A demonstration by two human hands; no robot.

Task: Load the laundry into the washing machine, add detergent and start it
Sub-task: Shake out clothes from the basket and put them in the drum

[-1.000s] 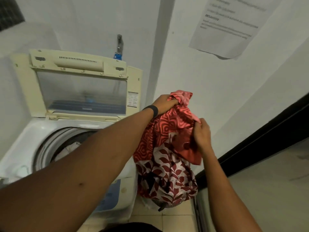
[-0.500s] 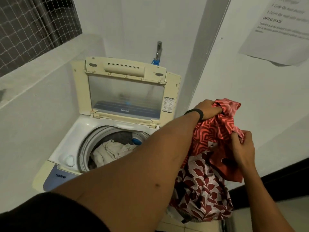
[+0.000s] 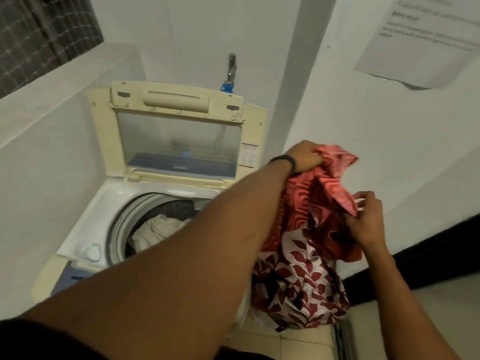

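Moved: right hand (image 3: pixel 368 224) has fanned its fingers since half a second ago.
Washer: cream top-loading washing machine (image 3: pixel 85 229), lid raised, pale clothes (image 3: pixel 155 229) in drum.
Left hand (image 3: pixel 304 157): fist grips top of red patterned cloth bundle (image 3: pixel 298 276), which hangs below it, beside washer.
Right hand: pinches bundle's pink fold.

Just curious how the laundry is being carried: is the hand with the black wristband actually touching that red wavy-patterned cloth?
Touching. The head view shows the left hand with its fingers curled round the bunched top of the red wavy-patterned cloth.
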